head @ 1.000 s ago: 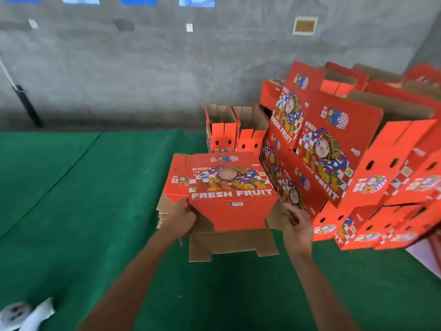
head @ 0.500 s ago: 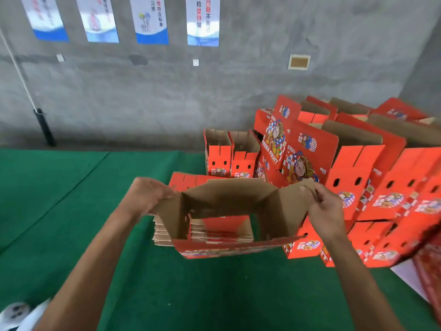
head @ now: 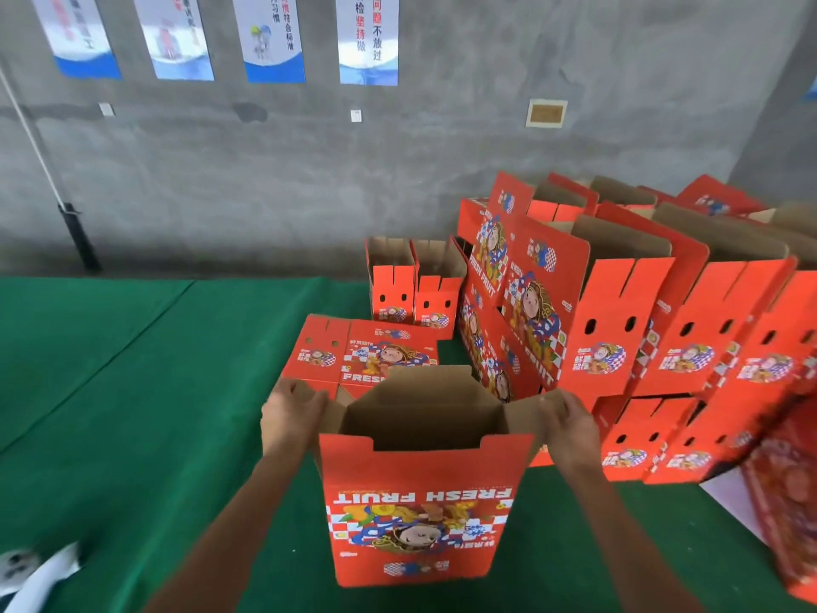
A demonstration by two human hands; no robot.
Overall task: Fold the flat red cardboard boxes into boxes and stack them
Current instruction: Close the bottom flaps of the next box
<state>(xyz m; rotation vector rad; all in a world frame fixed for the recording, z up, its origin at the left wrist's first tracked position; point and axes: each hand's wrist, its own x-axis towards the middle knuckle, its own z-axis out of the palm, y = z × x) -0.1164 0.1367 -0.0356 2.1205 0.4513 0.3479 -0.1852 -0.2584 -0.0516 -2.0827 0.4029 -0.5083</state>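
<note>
A green carpeted floor (head: 132, 413) carries a low stack of flat red boxes (head: 358, 356), two small opened boxes (head: 413, 289) behind it, and piled folded boxes (head: 663, 329) at right.

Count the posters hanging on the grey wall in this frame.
4, in a row along the top: far-left poster, second poster, third poster, fourth poster. All cropped by the frame; more may hang outside view.
</note>
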